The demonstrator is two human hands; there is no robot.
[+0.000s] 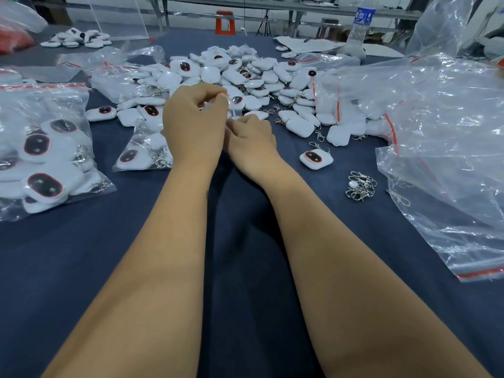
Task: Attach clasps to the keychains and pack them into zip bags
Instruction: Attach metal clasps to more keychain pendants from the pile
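Observation:
A big heap of white keychains (245,75) with dark oval faces lies at the table's middle back. My left hand (193,126) is raised in front of it with fingers curled, pinching something small that I cannot make out. My right hand (252,139) sits just right of it, fingers curled close to the left hand; what it holds is hidden. One keychain with a clasp (316,158) lies alone to the right. A small pile of loose metal clasps (360,185) is further right. A part-filled zip bag (144,151) lies left of my left wrist.
A full zip bag of keychains (41,154) lies at the left. Empty zip bags with red strips (436,132) are heaped at the right. A water bottle (360,25) stands at the back right. The table has a dark blue cloth (245,268).

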